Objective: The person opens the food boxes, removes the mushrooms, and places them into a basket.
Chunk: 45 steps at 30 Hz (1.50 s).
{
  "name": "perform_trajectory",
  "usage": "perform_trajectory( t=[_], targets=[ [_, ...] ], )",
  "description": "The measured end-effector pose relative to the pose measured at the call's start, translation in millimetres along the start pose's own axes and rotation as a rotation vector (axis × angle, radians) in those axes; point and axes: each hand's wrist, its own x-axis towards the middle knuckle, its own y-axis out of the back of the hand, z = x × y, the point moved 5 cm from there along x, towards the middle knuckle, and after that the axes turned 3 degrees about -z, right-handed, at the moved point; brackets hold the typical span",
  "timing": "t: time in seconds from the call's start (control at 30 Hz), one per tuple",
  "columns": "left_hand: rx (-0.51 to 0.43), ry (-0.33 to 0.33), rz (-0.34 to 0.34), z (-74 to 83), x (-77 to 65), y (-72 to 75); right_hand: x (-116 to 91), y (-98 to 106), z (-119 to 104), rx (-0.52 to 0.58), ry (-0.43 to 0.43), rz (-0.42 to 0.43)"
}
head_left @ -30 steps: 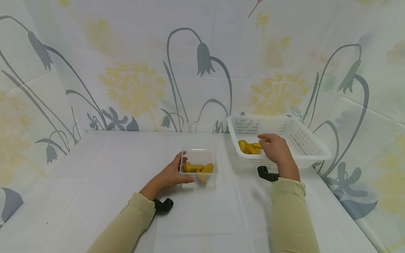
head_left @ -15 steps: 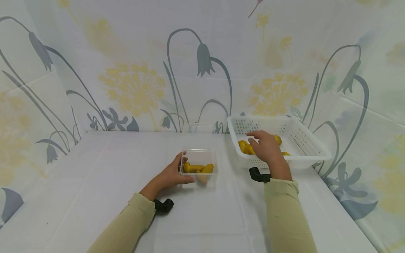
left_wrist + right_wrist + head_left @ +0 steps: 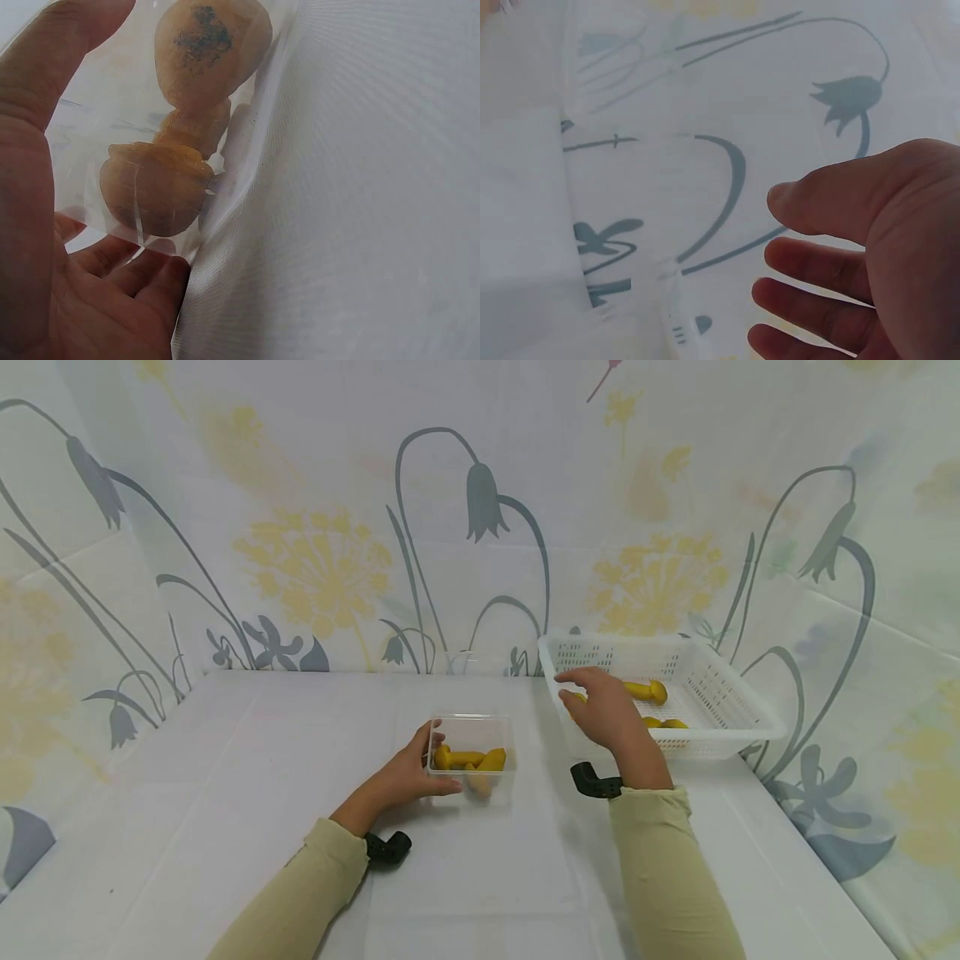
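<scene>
My left hand [image 3: 408, 770] grips the left side of a clear plastic box [image 3: 480, 719], its thumb at the front and fingers behind. Several yellow mushrooms [image 3: 491, 760] lie in the box; the left wrist view shows them through its wall, one rounded piece [image 3: 214, 45] bearing a dark mark. Over the left part of a white perforated basket [image 3: 720, 739] hovers my right hand [image 3: 607, 710], with nothing in its grasp. Its thumb and fingers [image 3: 817, 270] reach out loosely. Inside the basket, more yellow mushrooms [image 3: 657, 692] show, some hidden behind the hand.
A white cloth [image 3: 247, 777] covers the table. Behind it hangs a flower-printed backdrop [image 3: 322, 568]. A faint transparent object [image 3: 459, 662] stands at the table's back edge, left of the basket.
My right hand has moved left across the basket, uncovering mushrooms on its right and covering those at the left. The left hand and the clear box have stayed put.
</scene>
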Motion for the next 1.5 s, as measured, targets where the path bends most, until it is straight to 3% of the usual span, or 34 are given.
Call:
perform_trajectory(
  t=[1.07,1.5],
  targets=[
    [0.025,0.022,0.013,1.5,1.7,3.3,-0.8,-28.8,-64.1,-0.027,0.218,-0.003],
    [0.032,-0.01,0.01,-0.5,0.2,0.7,-1.7,-47.2,-88.4,-0.049,0.334,-0.065]
  ],
)
